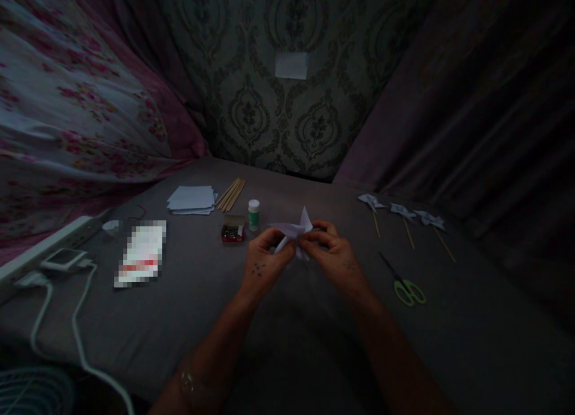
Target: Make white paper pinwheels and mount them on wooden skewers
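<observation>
A white paper pinwheel [294, 230] is held up between both hands at the middle of the grey surface. My left hand [265, 259] pinches its left side, thumb and fingers closed on the paper. From the right, my right hand [335, 253] grips it too, with both thumbs close together at the pinwheel's centre. Whether a pin sits between the thumbs is hidden. Just left of my left hand stand a small white-capped bottle with a green label [254, 216] and an open red box of small metal pins [232, 232].
Behind these lie wooden sticks [232, 194] and a stack of white paper [191, 199]. Green-handled scissors [404, 286] lie at right, below three pinwheels on sticks [404, 211]. A blurred white packet [141, 253], a charger [66, 259] and its cable [78, 319] are at left.
</observation>
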`<state>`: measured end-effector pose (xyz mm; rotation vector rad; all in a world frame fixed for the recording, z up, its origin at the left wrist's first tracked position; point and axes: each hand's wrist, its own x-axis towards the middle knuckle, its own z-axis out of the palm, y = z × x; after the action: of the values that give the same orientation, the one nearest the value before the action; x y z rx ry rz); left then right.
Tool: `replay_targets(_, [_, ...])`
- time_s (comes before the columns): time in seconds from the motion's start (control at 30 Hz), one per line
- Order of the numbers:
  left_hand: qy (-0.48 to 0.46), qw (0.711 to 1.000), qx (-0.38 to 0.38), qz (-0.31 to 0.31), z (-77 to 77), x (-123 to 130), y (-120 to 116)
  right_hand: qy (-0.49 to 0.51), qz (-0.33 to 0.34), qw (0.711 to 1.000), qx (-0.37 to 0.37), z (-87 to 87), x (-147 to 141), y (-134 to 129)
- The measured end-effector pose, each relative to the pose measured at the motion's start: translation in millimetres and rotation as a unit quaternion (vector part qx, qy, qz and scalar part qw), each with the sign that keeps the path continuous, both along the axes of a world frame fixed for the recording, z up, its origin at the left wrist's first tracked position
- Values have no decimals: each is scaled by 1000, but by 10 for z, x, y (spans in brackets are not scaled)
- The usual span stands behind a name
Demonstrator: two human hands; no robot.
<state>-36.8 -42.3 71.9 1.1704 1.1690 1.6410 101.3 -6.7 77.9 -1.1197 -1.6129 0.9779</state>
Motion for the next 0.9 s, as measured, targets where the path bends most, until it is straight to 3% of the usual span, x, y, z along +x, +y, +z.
replay_targets(0.9, [-16,999,-33,11,-95,13,92,6,-39,999,24,-116,-85,62])
